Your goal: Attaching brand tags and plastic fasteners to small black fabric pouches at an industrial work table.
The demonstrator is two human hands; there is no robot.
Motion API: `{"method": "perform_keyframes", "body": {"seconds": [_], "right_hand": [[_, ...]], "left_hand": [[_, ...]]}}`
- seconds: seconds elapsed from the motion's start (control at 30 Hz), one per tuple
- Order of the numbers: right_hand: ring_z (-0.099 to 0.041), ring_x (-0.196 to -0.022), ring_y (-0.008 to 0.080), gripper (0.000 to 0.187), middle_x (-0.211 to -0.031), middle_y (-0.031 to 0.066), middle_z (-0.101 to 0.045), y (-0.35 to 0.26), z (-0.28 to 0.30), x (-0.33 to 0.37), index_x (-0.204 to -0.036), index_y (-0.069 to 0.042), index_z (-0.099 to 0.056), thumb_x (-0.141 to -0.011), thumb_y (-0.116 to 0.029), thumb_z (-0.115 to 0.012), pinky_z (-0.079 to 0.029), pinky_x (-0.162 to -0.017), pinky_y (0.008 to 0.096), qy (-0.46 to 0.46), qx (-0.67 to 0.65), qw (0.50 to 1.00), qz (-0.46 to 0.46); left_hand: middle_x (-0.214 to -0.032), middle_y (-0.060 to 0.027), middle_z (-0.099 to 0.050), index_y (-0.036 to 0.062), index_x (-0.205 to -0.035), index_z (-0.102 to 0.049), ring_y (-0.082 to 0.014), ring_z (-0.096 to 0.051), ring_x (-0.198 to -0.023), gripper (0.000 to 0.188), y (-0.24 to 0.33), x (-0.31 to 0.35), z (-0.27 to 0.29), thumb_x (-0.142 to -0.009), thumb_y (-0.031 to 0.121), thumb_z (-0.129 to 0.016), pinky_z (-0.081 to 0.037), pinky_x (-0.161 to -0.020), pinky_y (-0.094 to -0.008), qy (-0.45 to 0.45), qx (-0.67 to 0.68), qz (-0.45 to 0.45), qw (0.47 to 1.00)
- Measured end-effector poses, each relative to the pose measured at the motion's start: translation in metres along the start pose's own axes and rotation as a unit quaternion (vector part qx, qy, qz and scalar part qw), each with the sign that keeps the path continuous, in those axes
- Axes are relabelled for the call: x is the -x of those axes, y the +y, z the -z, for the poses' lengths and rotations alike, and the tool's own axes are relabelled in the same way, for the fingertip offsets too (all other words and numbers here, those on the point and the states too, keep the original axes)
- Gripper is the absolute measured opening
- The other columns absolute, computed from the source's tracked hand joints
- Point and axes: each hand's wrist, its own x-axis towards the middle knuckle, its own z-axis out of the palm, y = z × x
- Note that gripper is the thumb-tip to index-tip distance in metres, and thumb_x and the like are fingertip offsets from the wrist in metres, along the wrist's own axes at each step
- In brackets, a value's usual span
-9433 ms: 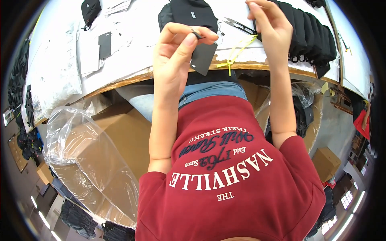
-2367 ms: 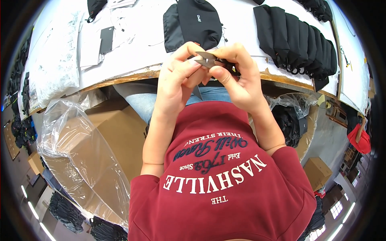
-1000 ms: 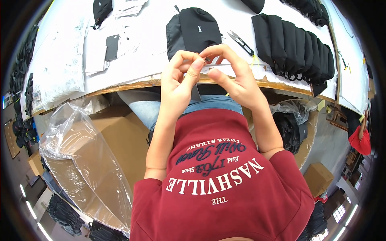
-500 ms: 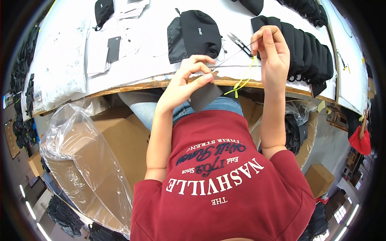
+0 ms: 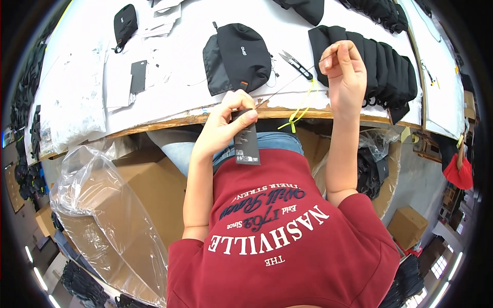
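blk hang tag: slim rect. card, flat, face up to cam, w/ rows of fine pale print higher up & a strip of small wht marks nr btm edge. upper end pinched betw. thumb & fingers of l. hand; rest hangs free, approx. upright in view. thin dk string: pulled straight, slants up fr. l. fingertips to pinched fingertips of r. hand. join w/ tag hidden, can't tell if attached.
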Motion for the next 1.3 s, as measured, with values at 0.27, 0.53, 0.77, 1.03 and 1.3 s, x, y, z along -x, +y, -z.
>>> {"method": "perform_keyframes", "body": {"seconds": [0.27, 0.53, 0.77, 1.03, 1.3], "right_hand": [[-0.052, -0.067, 0.0094, 0.016, -0.074, 0.0045, -0.058, -0.001, 0.007, 0.013, -0.090, -0.002, -0.057, -0.095, -0.015, -0.049, -0.042, -0.062, 0.0219, 0.016, 0.147, 0.987, -0.056], [-0.051, -0.072, 0.0064, 0.029, -0.112, 0.0072, -0.057, -0.004, -0.060, 0.056, -0.118, -0.002, -0.048, -0.090, -0.007, -0.051, -0.044, -0.067, 0.0208, -0.204, 0.162, 0.950, -0.171], [-0.048, -0.069, 0.0060, 0.020, -0.090, 0.0023, -0.054, 0.000, -0.080, 0.061, -0.110, -0.005, -0.046, -0.092, -0.012, -0.053, -0.040, -0.061, 0.0197, -0.235, 0.079, 0.939, -0.239], [-0.046, -0.068, 0.0036, 0.011, -0.075, -0.0035, -0.051, 0.011, -0.073, 0.067, -0.094, -0.005, -0.051, -0.093, -0.016, -0.056, -0.038, -0.060, 0.0197, -0.232, -0.029, 0.919, -0.317], [-0.043, -0.060, 0.0029, 0.012, -0.066, -0.0019, -0.051, 0.016, -0.082, 0.062, -0.086, -0.002, -0.054, -0.091, -0.012, -0.057, -0.037, -0.055, 0.0194, -0.211, 0.149, 0.952, -0.167]], "left_hand": [[-0.085, -0.0005, -0.058, 0.0006, -0.095, -0.059, -0.0069, -0.054, -0.076, 0.013, 0.027, 0.020, 0.007, -0.088, 0.011, -0.061, -0.044, -0.070, -0.0211, 0.084, 0.085, -0.004, 0.993], [-0.083, -0.0016, -0.060, 0.0005, -0.090, -0.060, -0.0068, -0.055, -0.076, 0.012, 0.044, 0.028, 0.005, -0.084, 0.010, -0.066, -0.043, -0.069, -0.0209, 0.059, 0.015, 0.000, 0.998], [-0.084, -0.0030, -0.061, 0.0004, -0.091, -0.059, -0.0073, -0.055, -0.077, 0.014, 0.053, 0.034, 0.001, -0.083, 0.010, -0.067, -0.043, -0.070, -0.0212, 0.079, 0.057, 0.013, 0.995], [-0.085, -0.0044, -0.061, 0.0006, -0.101, -0.052, -0.0093, -0.059, -0.083, 0.025, 0.050, 0.037, -0.003, -0.082, 0.007, -0.068, -0.046, -0.073, -0.0215, 0.122, 0.074, -0.014, 0.990], [-0.071, -0.0027, -0.059, 0.0046, -0.103, -0.045, -0.0094, -0.051, -0.066, 0.034, 0.028, 0.025, 0.000, -0.082, 0.015, -0.069, -0.041, -0.064, -0.0240, 0.017, 0.360, -0.117, 0.925]]}}
